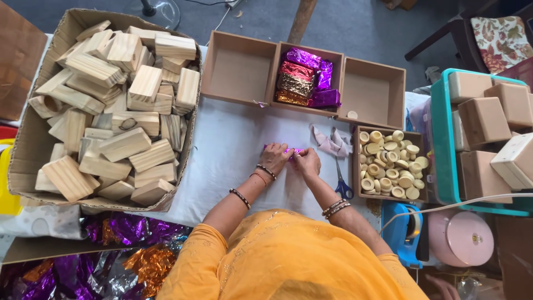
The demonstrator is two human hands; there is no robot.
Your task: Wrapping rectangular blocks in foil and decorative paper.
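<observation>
Left hand & right hand both grasp small block in shiny purple foil on white tablecloth. Blue-handled scissors just right; large cardboard box of pale wooden blocks well left.

Bright, even daylight, soft faint shadows, sharp focus, slight wide-angle bending at edges.

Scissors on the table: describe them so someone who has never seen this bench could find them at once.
Start at the small box of cream rings on the white table. The scissors lie flat just beside that box, on the side nearer the person's right hand. Their blue handles and thin metal blades set them apart from the pale cloth scrap next to them.
</observation>
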